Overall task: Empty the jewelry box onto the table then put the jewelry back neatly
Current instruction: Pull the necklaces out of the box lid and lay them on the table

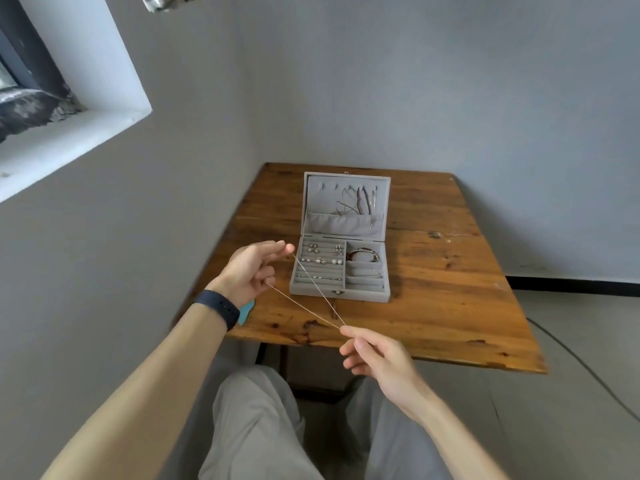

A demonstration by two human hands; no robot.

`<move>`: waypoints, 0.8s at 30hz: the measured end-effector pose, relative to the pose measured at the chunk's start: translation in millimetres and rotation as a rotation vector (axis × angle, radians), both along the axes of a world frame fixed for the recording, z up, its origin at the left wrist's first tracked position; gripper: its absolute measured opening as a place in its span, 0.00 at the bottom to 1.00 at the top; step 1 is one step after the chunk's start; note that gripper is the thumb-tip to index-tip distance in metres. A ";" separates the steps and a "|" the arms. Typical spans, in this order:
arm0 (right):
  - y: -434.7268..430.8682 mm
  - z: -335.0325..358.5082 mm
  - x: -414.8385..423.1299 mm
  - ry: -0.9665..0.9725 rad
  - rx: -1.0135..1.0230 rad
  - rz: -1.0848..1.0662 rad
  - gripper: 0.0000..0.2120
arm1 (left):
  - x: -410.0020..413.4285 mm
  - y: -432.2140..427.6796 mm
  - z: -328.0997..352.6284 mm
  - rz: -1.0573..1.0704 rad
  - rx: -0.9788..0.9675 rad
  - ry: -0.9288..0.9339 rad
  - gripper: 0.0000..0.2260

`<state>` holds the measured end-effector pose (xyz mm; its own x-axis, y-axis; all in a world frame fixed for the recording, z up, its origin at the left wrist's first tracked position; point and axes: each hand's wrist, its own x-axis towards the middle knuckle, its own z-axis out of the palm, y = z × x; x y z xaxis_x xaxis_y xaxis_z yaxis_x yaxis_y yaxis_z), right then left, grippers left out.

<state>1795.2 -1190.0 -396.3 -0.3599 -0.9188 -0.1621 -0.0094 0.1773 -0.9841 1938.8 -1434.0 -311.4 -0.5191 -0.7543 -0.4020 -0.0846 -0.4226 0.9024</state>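
Left hand and right hand pinch one thin chain taut with the fingers. The jewelry box stands open

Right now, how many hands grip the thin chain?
2. The left grip pinches the chain beside the open jewelry box; the right grip pinches it above the table's near edge.

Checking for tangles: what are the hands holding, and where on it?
A thin chain necklace, drawn into a V. The right hand pinches the point of the V; the left hand holds the two strands apart, one at its fingertips, one lower.
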 end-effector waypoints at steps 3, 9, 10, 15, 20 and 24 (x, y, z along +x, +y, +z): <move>8.0 -4.0 -3.8 -0.070 0.008 0.009 0.15 | 1.0 -2.6 -6.3 -0.032 -0.106 -0.075 0.15; 18.0 -12.1 -8.0 -0.132 0.008 0.000 0.12 | 4.8 -6.9 -0.3 -0.174 -0.383 -0.219 0.10; 18.5 -13.2 -8.0 -0.121 0.012 0.000 0.11 | 5.3 -7.5 2.6 -0.194 -0.435 -0.245 0.09; 17.7 -16.4 -8.7 -0.179 0.013 -0.058 0.10 | 7.0 -11.1 15.3 -0.270 -0.486 -0.233 0.09; 14.0 -14.9 -9.1 -0.529 0.003 -0.180 0.09 | 14.2 -20.7 18.8 -0.343 -0.259 -0.064 0.12; 13.3 -15.3 -15.0 -0.636 -0.016 -0.249 0.11 | 21.2 -25.5 21.5 -0.399 -0.246 -0.128 0.07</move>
